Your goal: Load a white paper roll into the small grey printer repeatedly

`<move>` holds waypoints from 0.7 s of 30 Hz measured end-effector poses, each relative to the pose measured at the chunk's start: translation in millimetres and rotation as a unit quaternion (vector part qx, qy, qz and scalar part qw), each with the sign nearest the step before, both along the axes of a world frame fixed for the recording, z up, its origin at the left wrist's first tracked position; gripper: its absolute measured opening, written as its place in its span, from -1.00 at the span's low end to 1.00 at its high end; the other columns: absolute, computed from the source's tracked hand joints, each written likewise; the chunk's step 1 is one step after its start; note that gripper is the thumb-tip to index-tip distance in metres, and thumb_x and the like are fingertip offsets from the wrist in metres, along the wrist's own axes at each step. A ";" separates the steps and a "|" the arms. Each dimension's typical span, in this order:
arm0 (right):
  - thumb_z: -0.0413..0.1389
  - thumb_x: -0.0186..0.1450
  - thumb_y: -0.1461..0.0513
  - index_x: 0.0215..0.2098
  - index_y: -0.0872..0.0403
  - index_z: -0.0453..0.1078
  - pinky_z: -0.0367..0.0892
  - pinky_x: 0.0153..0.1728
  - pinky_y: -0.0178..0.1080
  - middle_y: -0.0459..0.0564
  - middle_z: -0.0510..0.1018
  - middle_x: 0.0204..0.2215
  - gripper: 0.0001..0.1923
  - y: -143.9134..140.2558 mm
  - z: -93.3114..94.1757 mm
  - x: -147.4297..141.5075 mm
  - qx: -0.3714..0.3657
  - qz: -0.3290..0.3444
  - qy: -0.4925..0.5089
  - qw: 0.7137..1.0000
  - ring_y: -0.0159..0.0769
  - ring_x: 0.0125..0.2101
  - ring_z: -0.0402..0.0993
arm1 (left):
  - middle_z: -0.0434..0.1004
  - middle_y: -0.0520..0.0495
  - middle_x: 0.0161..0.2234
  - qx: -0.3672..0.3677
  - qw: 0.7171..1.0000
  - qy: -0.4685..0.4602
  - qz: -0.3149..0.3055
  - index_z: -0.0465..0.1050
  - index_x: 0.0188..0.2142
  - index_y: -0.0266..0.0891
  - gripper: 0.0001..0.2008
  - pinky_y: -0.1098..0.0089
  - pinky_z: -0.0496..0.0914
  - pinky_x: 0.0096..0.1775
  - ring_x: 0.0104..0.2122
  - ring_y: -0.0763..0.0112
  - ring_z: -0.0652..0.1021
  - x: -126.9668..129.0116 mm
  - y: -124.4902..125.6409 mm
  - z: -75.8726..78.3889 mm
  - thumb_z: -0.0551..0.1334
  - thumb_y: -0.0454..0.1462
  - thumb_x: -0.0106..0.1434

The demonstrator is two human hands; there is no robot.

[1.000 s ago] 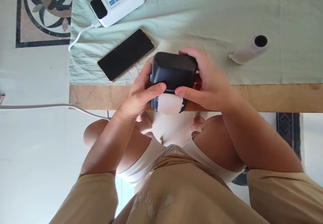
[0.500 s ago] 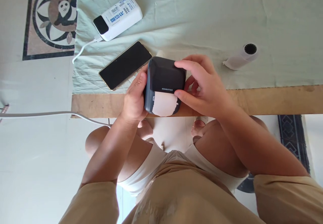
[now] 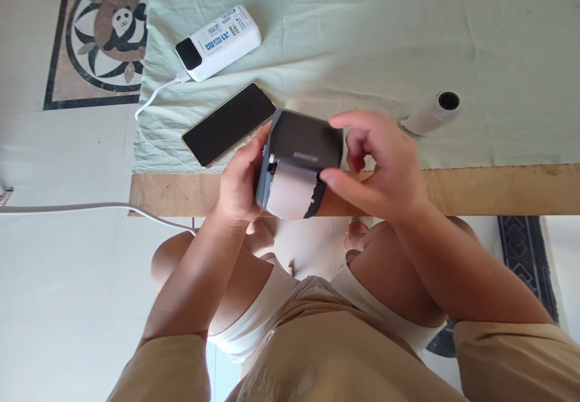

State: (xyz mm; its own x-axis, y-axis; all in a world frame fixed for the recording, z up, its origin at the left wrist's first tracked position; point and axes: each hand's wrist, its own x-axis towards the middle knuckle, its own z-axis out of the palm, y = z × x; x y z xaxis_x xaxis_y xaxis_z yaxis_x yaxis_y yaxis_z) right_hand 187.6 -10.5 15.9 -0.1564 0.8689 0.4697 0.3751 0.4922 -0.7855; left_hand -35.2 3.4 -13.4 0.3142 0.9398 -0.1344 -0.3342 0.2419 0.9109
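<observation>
Pale green cloth covers the bench, w/ a bare brown wood strip along the near edge. Held just over that edge is a small dark printer — a boxy thing w/ a lid on top and a white paper roll showing at its front. It is tipped a bit toward the person.

Left hand wraps the printer's left side, its grip closed on the box, thumb up by the top corner. Right hand is on the right side, its grip holding the same box: thumb pressed at the front right corner by the paper, other fingers bent over the lid's far edge.

Just left of the printer, a black phone lies flat on the cloth, screen dark. Further back sits a white power bank — a white cable runs from it off the cloth's edge. Off to the right, well apart from the hands, a spare paper roll lies on its side.

Below the bench you can see the person's bare knees and tan shirt. Floor is pale, w/ a panda picture at top left.
</observation>
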 end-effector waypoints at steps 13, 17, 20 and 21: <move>0.17 0.44 0.26 -0.28 -0.02 0.51 0.06 -0.47 -0.24 -0.19 0.61 -0.47 -0.88 -0.5 1.9 -3.8 0.074 -0.067 -0.139 0.985 -0.46 -0.52 0.34 | 0.68 -0.14 -0.18 0.068 0.996 0.061 -0.010 0.65 0.13 -0.08 -0.47 0.08 0.55 0.05 -0.01 -0.08 0.68 2.3 -3.5 -1.0 0.36 0.18 0.37; 0.21 0.41 0.14 -0.17 -0.04 0.53 -0.13 -0.44 -0.22 -0.16 0.64 -0.42 -0.91 -3.1 1.9 -2.2 0.043 -0.048 -0.261 0.963 -0.42 -0.54 0.30 | 0.68 -0.11 -0.18 0.086 0.993 0.068 -0.030 0.65 0.13 -0.08 -0.51 0.13 0.58 0.06 -0.01 -0.04 0.68 1.1 -4.8 4.2 0.36 0.14 0.39; 0.25 0.34 0.16 -0.05 -0.11 0.53 -0.06 -0.47 -0.24 -0.16 0.68 -0.35 -0.79 -0.2 1.4 -0.9 -0.003 -0.002 -0.257 0.966 -0.36 -0.51 0.39 | 0.69 -0.10 -0.20 0.093 0.992 0.074 -0.034 0.65 0.13 -0.08 -0.51 0.13 0.58 0.09 -0.02 -0.03 0.69 1.2 -4.7 4.8 0.35 0.14 0.40; 0.26 0.33 0.16 0.00 -0.13 0.52 0.01 -0.48 -0.25 -0.17 0.70 -0.32 -0.74 1.3 1.7 -0.6 -0.018 0.013 -0.251 0.968 -0.35 -0.49 0.42 | 0.70 -0.11 -0.18 0.093 0.993 0.072 -0.032 0.65 0.13 -0.08 -0.50 0.12 0.58 0.08 -0.01 -0.03 0.69 1.3 -4.6 4.6 0.36 0.15 0.39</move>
